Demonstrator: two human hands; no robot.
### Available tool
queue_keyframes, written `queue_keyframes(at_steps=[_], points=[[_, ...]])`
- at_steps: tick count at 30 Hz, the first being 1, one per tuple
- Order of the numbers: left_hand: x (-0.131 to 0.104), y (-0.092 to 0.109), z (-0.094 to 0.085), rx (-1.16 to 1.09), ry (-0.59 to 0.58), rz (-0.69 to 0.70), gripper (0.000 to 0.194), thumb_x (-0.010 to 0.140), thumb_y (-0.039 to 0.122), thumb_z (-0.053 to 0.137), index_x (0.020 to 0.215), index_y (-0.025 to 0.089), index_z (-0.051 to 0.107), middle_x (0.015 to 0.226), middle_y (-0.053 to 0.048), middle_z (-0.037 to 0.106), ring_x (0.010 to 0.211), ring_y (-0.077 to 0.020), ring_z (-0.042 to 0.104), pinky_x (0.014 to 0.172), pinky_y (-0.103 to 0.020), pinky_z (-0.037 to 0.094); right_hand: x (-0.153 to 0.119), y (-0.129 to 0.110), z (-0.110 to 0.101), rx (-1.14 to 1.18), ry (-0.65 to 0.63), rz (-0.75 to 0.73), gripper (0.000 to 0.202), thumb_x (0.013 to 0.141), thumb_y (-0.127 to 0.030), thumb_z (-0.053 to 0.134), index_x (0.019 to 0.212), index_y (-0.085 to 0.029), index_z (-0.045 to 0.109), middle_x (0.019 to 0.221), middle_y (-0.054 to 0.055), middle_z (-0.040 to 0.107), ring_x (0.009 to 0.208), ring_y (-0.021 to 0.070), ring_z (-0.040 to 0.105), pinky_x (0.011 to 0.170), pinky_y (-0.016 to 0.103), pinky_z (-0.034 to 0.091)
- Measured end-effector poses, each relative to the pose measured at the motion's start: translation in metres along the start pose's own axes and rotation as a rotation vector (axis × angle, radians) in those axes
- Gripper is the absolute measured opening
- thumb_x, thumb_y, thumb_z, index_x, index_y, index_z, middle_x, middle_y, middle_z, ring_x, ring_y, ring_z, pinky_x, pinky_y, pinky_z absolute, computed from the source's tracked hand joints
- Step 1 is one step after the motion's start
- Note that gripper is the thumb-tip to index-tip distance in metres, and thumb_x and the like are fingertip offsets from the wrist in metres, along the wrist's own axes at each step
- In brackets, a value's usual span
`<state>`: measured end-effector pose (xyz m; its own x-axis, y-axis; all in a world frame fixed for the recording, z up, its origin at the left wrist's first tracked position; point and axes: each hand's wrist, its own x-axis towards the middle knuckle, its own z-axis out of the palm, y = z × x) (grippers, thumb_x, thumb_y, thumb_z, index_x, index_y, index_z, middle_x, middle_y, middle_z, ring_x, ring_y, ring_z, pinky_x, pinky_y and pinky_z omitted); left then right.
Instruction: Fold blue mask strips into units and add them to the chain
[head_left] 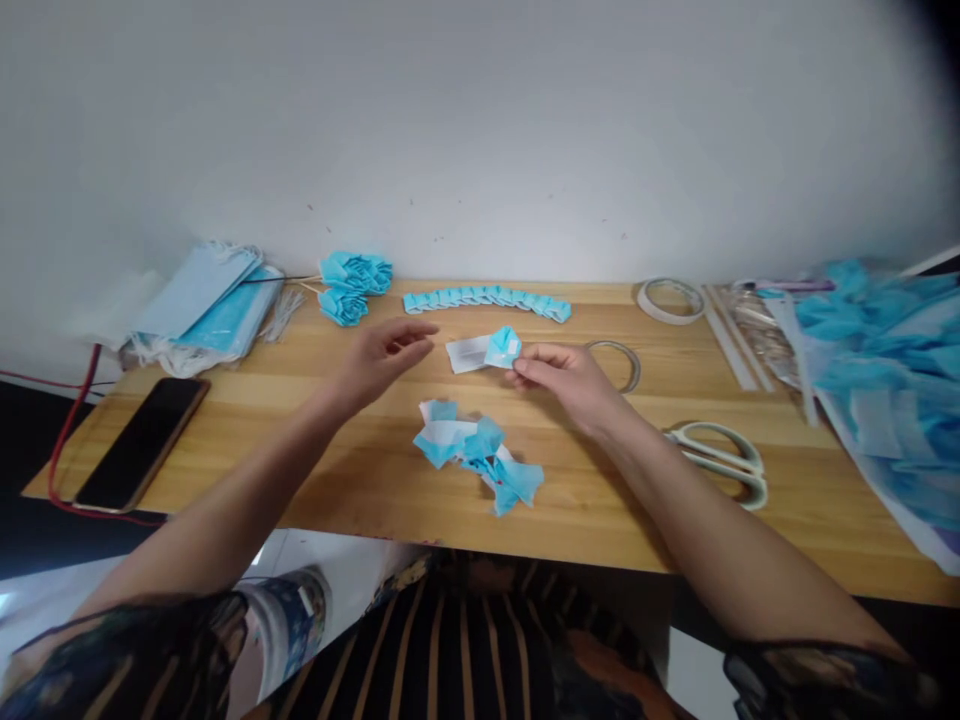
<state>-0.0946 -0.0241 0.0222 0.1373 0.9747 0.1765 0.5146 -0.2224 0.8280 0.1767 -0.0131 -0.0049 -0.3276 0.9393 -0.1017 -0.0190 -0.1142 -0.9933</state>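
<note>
Pinched between thumb and fingers of my right hand (559, 378) is a small folded blue piece (503, 347), its lower right corner at the fingertips. A white strip (466, 355) lies beside and partly behind it on the left. My left hand (386, 355) hovers to the left of the strip, fingers curved and apart, holding nothing. Nearer me on the table lies a loose heap of crumpled blue and white pieces (480, 445). Behind the hands, a row of folded blue pieces (486, 297) forms a shallow arc.
Blue flowers on sticks (352, 285), stacked masks (202, 300) and a phone (142, 445) are at the left. Rightward are a white tape roll (670, 301), a thinner ring (634, 370), scissors (724, 460), pale strips (731, 340) and a large blue pile (892, 370).
</note>
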Motion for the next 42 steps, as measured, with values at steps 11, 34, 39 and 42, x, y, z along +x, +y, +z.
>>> queue_keyframes(at_steps=[11, 34, 39, 42], points=[[0.038, 0.034, 0.063, -0.278, -0.277, -0.073, 0.022, 0.085, 0.035, 0.061, 0.073, 0.016, 0.064, 0.067, 0.0, 0.061, 0.061, -0.0106, 0.052, 0.06, -0.024, 0.041, -0.003, -0.009, -0.009, -0.311, -0.087, -0.085, 0.027, 0.084, -0.044, 0.066, 0.081, -0.019, 0.076, 0.081, 0.002, 0.074, 0.078, 0.0166, 0.065, 0.077, 0.031, 0.048], [0.028, 0.036, 0.07, -0.042, 0.056, 0.316, 0.009, 0.087, 0.024, 0.063, 0.083, 0.018, 0.069, 0.085, -0.004, 0.071, 0.08, -0.0145, 0.06, 0.075, -0.028, 0.047, 0.0, -0.01, -0.014, -0.42, -0.016, -0.118, 0.023, 0.079, -0.04, 0.066, 0.07, -0.019, 0.065, 0.063, -0.004, 0.051, 0.059, 0.0103, 0.041, 0.057, 0.026, 0.03], [0.012, 0.046, 0.076, -0.023, 0.142, 0.279, 0.014, 0.088, 0.023, 0.063, 0.076, 0.018, 0.069, 0.067, 0.0, 0.064, 0.062, -0.0113, 0.052, 0.062, -0.025, 0.041, 0.0, -0.009, -0.008, -0.348, 0.268, -0.219, 0.021, 0.081, -0.04, 0.066, 0.074, -0.02, 0.066, 0.068, -0.003, 0.057, 0.063, 0.0116, 0.047, 0.06, 0.026, 0.036], [0.007, 0.043, 0.084, -0.02, 0.059, 0.212, 0.014, 0.087, 0.023, 0.062, 0.083, 0.018, 0.075, 0.063, 0.001, 0.065, 0.056, -0.01, 0.05, 0.057, -0.024, 0.036, -0.002, -0.009, -0.003, -0.332, 0.33, -0.261, 0.02, 0.081, -0.039, 0.065, 0.075, -0.019, 0.066, 0.069, -0.002, 0.059, 0.063, 0.0118, 0.049, 0.062, 0.026, 0.038]])
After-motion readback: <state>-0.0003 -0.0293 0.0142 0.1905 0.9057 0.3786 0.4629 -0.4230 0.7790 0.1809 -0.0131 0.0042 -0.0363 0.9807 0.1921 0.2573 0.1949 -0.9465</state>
